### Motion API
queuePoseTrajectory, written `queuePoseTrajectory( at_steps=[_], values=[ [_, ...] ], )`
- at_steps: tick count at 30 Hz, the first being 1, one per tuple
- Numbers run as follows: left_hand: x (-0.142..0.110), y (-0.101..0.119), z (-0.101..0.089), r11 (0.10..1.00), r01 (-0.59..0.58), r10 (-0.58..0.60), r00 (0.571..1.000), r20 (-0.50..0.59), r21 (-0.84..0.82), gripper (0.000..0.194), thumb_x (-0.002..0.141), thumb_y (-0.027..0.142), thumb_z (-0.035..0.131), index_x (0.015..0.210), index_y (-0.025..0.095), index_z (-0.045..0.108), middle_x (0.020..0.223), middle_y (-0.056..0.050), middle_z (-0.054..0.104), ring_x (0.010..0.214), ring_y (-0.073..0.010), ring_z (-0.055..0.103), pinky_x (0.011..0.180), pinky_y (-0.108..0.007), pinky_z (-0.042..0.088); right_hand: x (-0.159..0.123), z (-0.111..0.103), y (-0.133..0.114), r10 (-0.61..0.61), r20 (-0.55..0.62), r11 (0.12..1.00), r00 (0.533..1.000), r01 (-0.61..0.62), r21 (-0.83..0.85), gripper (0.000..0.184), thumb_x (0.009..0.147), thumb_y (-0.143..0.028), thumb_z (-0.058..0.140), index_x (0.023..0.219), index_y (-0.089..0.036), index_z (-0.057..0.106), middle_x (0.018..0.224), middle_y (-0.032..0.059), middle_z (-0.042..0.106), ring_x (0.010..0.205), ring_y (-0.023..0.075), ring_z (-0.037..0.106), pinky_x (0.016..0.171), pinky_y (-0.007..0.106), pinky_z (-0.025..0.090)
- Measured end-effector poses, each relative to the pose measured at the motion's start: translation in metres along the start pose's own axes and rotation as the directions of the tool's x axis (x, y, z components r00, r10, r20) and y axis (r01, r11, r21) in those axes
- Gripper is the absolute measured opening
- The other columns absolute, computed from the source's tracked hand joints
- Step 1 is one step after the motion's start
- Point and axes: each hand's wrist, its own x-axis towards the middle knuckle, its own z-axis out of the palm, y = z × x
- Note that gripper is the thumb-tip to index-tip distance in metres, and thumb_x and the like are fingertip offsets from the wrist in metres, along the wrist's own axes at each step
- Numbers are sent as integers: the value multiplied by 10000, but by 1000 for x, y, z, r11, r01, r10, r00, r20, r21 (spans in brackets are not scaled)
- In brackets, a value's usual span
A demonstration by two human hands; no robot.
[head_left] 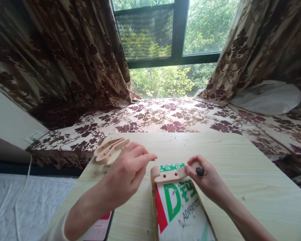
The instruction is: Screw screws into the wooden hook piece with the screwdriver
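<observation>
A curved, light wooden piece (169, 175) with two dark holes lies across the top of a printed cardboard box (188, 217). My right hand (205, 177) is closed on the piece's right end. A small black-tipped object (199, 171) also sticks out of that hand; the rest of it is hidden by the fingers. My left hand (130, 170) hovers left of the box, its thumb and forefinger pinched together. A tiny dark speck shows at those fingertips, too small to name. Behind the left hand lie several similar wooden pieces (110, 149), stacked together.
The pale wooden table (256, 187) carries scattered dark crumbs. A phone (100, 227) lies partly under my left forearm. Beyond the table are a flower-patterned window seat (163, 115), curtains (90, 60) and a window. A white bag (267, 97) rests at the right.
</observation>
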Motion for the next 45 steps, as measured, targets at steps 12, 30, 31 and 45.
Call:
queuePoseTrajectory(
  at_steps=[12, 30, 31, 45],
  values=[
    [15, 23, 36, 784, 319, -281, 947, 154, -533, 219, 960, 216, 389, 1005, 250, 601, 931, 14, 558, 917, -129, 499, 837, -271, 381, 6, 7, 6, -40, 15, 997, 999, 40, 59, 212, 822, -431, 508, 852, -221, 496, 686, 3, 565, 574, 159, 499, 543, 286, 392],
    [27, 21, 40, 638, 430, -352, 901, 256, -639, 249, 914, 340, 479, 1081, 239, 635, 835, 15, 629, 783, -118, 560, 689, -238, 426, 5, 5, 6, -57, -17, 998, 998, 58, 39, 209, 817, -424, 532, 836, -220, 497, 650, -11, 547, 552, 155, 482, 549, 293, 385],
    [28, 22, 41, 661, 424, -352, 904, 244, -619, 235, 911, 336, 482, 1049, 238, 644, 818, 19, 626, 773, -119, 560, 683, -239, 427, 5, 4, 6, -60, -19, 997, 998, 61, 40, 204, 816, -419, 533, 836, -220, 497, 653, -11, 550, 557, 155, 487, 557, 293, 389],
    [32, 28, 73, 864, 349, -323, 937, 131, -364, 92, 844, 203, 555, 862, 243, 635, 840, 54, 699, 789, -129, 636, 1132, -452, 175, 5, 1, 2, -72, -30, 997, 997, 72, 20, 179, 801, -388, 555, 824, -219, 503, 555, -59, 473, 488, 130, 444, 488, 255, 350]
  ],
)
